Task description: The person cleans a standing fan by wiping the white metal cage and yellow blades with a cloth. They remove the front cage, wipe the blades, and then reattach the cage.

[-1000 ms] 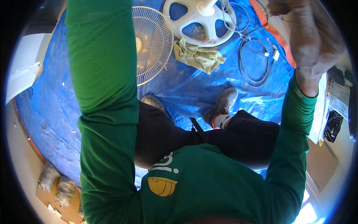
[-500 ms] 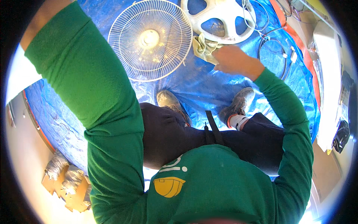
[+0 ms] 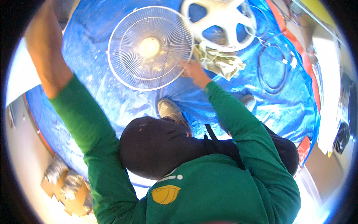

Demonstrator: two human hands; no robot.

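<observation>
A round white wire fan guard (image 3: pixel 138 76) with a pale centre disc is in front of me. At its right lower rim, my right hand (image 3: pixel 194 71) has its fingers closed on the wire edge. Just right of that hand lies a crumpled pale green and white cloth (image 3: pixel 223 63), apart from it. My left arm reaches up to the far left; my left hand (image 3: pixel 43 24) is blurred at the dark picture rim, its fingers hidden.
A white round base with cut-out openings (image 3: pixel 227 22) lies beyond the cloth. Coiled dark cable (image 3: pixel 274 89) is at the right on the blue tarp (image 3: pixel 209 89). Cardboard with silvery wrapped pieces (image 3: pixel 71 186) is at the lower left. My shoe (image 3: pixel 169 108) stands near the guard.
My right hand has let go of the cloth and moved left to the fan guard's rim. The cloth now lies spread out more. The guard has shifted slightly nearer. My left arm has swung outward left.
</observation>
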